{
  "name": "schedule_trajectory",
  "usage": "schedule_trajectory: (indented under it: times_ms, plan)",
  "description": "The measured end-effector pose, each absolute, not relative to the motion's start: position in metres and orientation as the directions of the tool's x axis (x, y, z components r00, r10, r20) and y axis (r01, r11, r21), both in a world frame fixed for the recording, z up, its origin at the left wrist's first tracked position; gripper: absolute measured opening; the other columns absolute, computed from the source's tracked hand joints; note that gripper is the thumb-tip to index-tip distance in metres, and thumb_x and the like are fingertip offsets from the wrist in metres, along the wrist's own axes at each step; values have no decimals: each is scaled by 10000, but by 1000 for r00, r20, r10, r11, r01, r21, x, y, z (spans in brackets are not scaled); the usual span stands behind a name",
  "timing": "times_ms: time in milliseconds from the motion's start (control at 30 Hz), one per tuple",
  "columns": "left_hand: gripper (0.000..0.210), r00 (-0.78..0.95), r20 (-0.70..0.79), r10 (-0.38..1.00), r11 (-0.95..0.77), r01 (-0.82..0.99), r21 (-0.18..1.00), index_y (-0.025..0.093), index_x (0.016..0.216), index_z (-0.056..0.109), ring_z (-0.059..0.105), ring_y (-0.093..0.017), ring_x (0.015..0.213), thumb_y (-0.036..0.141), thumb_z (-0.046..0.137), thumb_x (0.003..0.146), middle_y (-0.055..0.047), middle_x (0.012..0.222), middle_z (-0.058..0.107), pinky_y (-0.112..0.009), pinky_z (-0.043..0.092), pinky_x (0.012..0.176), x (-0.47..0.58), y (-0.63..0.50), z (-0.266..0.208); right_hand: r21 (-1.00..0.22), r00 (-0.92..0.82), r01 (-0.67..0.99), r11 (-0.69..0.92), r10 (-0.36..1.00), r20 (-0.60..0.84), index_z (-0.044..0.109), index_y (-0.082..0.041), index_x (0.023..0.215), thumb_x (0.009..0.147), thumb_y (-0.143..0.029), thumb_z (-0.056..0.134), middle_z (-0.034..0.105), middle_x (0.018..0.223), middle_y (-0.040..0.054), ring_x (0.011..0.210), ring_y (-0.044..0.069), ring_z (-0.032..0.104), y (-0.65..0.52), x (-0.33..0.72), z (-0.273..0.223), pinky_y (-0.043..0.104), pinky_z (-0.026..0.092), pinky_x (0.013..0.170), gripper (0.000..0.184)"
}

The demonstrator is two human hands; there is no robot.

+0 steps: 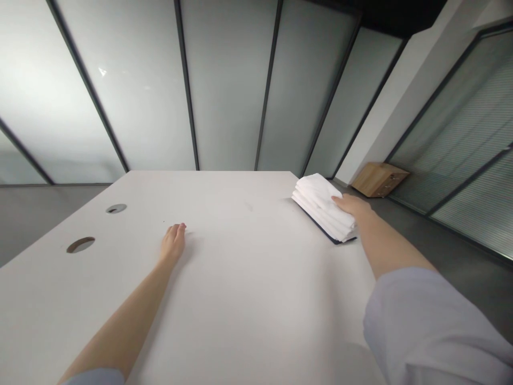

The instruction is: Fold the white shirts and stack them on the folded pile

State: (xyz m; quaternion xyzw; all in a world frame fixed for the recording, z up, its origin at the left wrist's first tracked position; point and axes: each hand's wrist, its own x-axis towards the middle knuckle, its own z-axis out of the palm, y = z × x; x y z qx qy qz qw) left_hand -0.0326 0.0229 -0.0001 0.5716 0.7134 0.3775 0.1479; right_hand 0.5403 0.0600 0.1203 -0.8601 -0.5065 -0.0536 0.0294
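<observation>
Since stack of cloths point(320, 206) sits at table point(248, 278) far right corner, right edge overhanging, careless tug could spill it to floor. Right hand point(350, 206) rests on stack's near end, fingers maybe curled over edge, grip unclear. Left hand point(173, 241) flat, open on table, well left of stack. Stack's long axis runs near-right to far-left.

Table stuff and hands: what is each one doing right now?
Stack of folded white cloths: folded, piled at the table's far right edge, on something dark.
Right hand: resting on the stack, fingers on its top.
Left hand: flat on the bare table, palm down, holding nothing.
White table: two round holes near its left edge.
Wooden cabinet: on the floor by the wall; too far to tell if shut.
</observation>
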Motion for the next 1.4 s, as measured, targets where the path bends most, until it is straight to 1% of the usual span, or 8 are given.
schedule_trajectory:
  times_ms: [167,267,333,533,633,767,900,1400]
  plan:
    - [446,-287,233,929,57,734,677,212,923,607,574,-246,1093,444,227,909,-100,1068,650,-367,448,934,-31,22,-1,-49,394,908,-416,808,438,491,-96,1333,915,-406,400,539,1279,236,1170,349,492,38,524,139,463,385,932,528]
    - [422,-264,242,934,53,771,635,207,963,614,583,-231,1072,423,254,922,-96,1070,648,-349,452,922,-27,19,1,-104,280,956,-274,750,600,526,-76,1284,899,-332,397,561,1232,226,1157,342,474,26,499,135,452,361,939,480]
    - [403,-236,243,941,47,801,596,203,997,618,591,-224,1049,400,273,928,-97,1077,645,-345,454,917,-23,17,4,-128,199,980,-152,753,627,551,-75,1251,884,-308,411,568,1219,217,1142,337,476,19,476,124,448,353,944,456]
    - [402,-84,348,934,-55,927,371,185,1134,614,535,-252,1138,399,340,930,-109,1200,610,-392,409,990,-9,2,11,-147,-112,967,207,868,483,573,-152,1265,890,-323,421,581,1255,151,1169,326,476,8,377,74,459,334,988,439]
    - [467,20,380,925,-125,959,254,179,1272,556,455,-262,1258,425,353,931,-114,1335,544,-399,347,1061,-1,-7,12,-113,-245,946,303,900,359,565,-173,1292,914,-364,396,551,1327,134,1239,308,439,9,333,45,429,293,1046,455]
    - [658,60,185,981,-82,991,109,193,1449,393,189,-334,1438,567,344,910,-126,1549,294,-490,188,1142,7,-11,7,-81,-244,964,255,962,119,398,-186,1444,930,-527,342,322,1532,125,1404,317,249,12,302,12,439,203,1115,619]
    - [793,49,-63,997,-45,996,74,197,1509,274,144,-361,1448,684,249,883,-146,1584,178,-524,170,1139,5,-8,2,-97,-214,974,207,974,-69,289,-198,1499,919,-637,264,209,1577,131,1441,332,159,13,299,-2,468,148,1137,728]
    - [814,56,-56,997,-53,997,64,221,1518,247,144,-356,1449,714,222,871,-130,1586,167,-524,174,1140,2,-4,-1,-94,-209,975,200,972,-105,219,-169,1522,864,-741,198,131,1593,144,1452,341,107,10,300,-3,477,96,1153,872]
